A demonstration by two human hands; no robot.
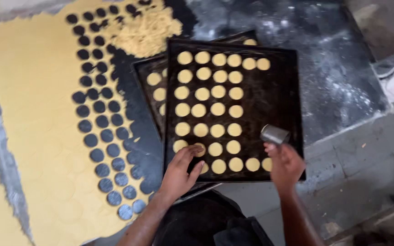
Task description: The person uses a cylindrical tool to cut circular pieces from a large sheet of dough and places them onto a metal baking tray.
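Note:
A black baking tray (274, 98) lies in front of me with several round pale dough discs (216, 94) set in rows on its left half. My left hand (181, 171) rests at the tray's near-left corner, its fingertips touching one disc (199, 149) in the lower rows. Over the tray's near-right part, my right hand (286, 164) grips a small round metal cutter (274, 135). The right half of the tray is bare.
A second black tray (147, 77) with discs lies partly under the first. A large rolled yellow dough sheet (33, 114) with several round cut-out holes covers the dark table at left. Dough scraps (144, 32) are heaped at the top. Flour dusts the table (338, 77) at right.

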